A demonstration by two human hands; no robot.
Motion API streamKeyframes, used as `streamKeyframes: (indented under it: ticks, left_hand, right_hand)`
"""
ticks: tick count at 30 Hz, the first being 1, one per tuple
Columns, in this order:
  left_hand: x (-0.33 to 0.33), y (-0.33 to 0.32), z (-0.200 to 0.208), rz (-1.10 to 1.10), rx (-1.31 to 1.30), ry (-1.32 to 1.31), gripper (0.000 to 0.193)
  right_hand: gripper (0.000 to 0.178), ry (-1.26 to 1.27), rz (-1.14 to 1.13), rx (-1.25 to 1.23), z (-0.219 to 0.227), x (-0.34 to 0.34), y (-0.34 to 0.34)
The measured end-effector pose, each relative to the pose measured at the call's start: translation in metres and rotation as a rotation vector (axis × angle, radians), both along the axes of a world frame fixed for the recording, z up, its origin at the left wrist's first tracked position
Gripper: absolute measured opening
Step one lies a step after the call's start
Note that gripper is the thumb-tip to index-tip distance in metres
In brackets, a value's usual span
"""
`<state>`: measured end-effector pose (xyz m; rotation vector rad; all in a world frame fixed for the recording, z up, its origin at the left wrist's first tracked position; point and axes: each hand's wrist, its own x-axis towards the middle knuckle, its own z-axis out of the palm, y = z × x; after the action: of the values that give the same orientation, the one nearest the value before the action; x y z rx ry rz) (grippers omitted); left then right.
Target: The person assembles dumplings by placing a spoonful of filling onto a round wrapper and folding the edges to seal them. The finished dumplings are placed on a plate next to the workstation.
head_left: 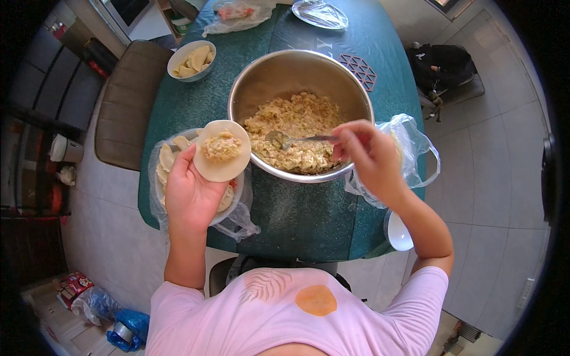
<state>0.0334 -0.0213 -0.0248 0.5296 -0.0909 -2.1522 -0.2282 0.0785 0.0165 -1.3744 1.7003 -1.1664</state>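
On my left hand lies a round dumpling wrapper, held at its edge by the thumb and fingers. A mound of filling sits in the middle of it. My right hand grips the handle of a metal spoon, whose bowl rests on the chopped filling inside a large steel bowl. Below my left hand and partly hidden by it stands a plastic-covered dish with several folded dumplings.
A white bowl of dumplings stands at the far left. A plastic bag and a small white bowl are at the right. Behind the steel bowl lie a lattice trivet, a wrapped plate and another bag. A chair borders the table.
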Motion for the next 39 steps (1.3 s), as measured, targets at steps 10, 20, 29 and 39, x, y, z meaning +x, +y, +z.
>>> streamKeyframes:
  ticks: [10, 20, 29, 39]
  left_hand:
    - [-0.015, 0.002, 0.014, -0.016, 0.024, -0.082, 0.043]
    - [-0.009, -0.001, 0.012, -0.005, -0.015, -0.092, 0.041]
    - [-0.035, -0.001, 0.003, -0.187, -0.09, 0.125, 0.043]
    - [-0.068, 0.008, 0.014, -0.264, -0.039, 0.027, 0.043]
  right_hand:
    - [0.019, -0.279, 0.096, -0.002, -0.025, -0.029, -0.012]
    - [0.02, -0.59, -0.199, 0.185, -0.02, -0.031, -0.02]
    - [0.022, -0.591, -0.181, -0.166, 0.019, -0.05, 0.014]
    - [0.026, 0.451, 0.283, -0.472, 0.036, -0.002, 0.056]
